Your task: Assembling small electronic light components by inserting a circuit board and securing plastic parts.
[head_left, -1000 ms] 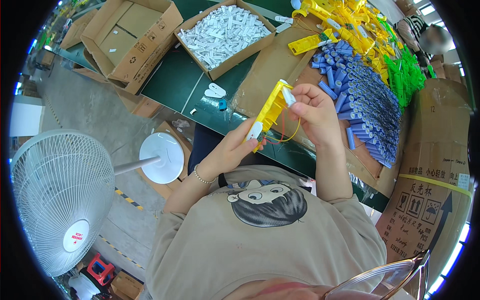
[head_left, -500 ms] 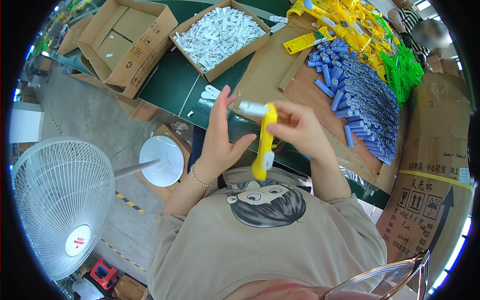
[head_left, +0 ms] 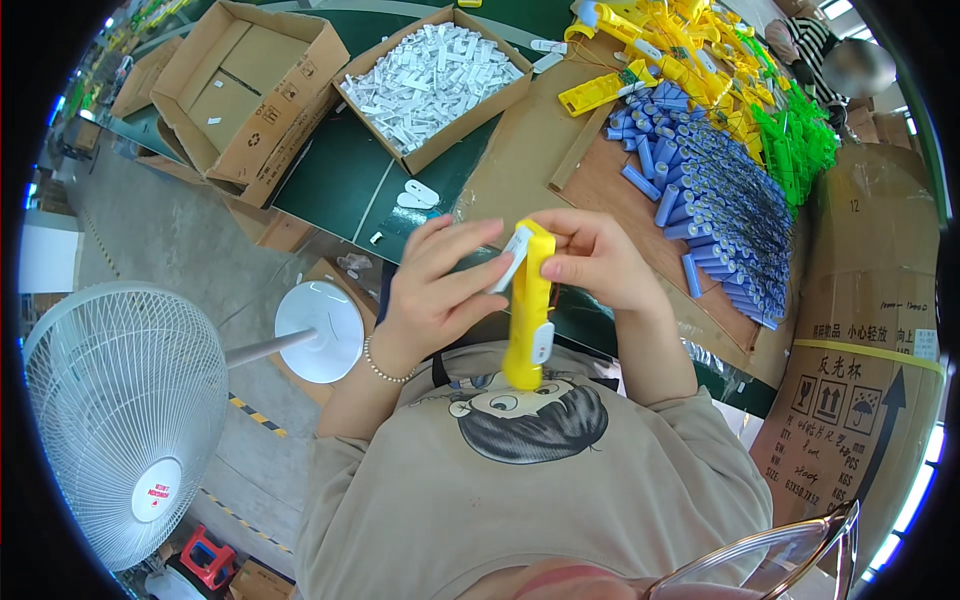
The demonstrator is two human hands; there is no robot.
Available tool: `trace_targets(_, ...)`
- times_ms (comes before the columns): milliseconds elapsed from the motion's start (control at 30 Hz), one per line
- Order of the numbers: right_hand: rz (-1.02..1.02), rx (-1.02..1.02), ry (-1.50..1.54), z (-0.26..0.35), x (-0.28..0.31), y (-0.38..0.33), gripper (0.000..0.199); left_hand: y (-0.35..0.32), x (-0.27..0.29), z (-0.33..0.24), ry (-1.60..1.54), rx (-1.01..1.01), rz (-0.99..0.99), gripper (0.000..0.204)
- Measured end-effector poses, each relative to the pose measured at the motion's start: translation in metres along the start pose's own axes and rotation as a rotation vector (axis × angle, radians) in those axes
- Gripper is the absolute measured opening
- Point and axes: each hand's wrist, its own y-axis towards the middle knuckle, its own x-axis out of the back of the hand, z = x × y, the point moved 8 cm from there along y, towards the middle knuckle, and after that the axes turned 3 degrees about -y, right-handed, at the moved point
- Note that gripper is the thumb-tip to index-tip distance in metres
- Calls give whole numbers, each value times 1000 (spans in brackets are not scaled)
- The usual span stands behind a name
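In front of my chest, my right hand (head_left: pixel 605 262) grips the top end of a long yellow plastic housing (head_left: pixel 526 325), thumb on its side. The housing hangs nearly upright. A small white oval piece (head_left: pixel 541 343) sits on its lower side. My left hand (head_left: pixel 425 295) is closed at the top of the housing, its fingertips on a slim white plastic piece (head_left: pixel 514 256) that slants against the yellow part. Thin wires show behind the housing near my right palm. Two loose white oval pieces (head_left: pixel 417 194) lie on the green table beyond my left hand.
A carton (head_left: pixel 415 162) of white pieces stands on the table beside an open cardboard box (head_left: pixel 245 150). Blue cylindrical cells (head_left: pixel 715 215), yellow housings (head_left: pixel 690 50) and green parts (head_left: pixel 795 135) are heaped at right. A tall carton (head_left: pixel 860 260) stands far right, a fan (head_left: pixel 125 400) at left.
My left hand has moved right and its fingers have closed onto the white piece at the housing's top. The housing has turned more upright and dropped slightly at its lower end.
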Motion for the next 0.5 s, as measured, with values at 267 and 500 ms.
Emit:
trace_targets(267,83,55,329,-18,-29,10,36,-34,-72,23,-1771,955,24,91)
trace_targets(500,-595,313,37,7,1,5,34,-39,-51,35,-584,699,3,57)
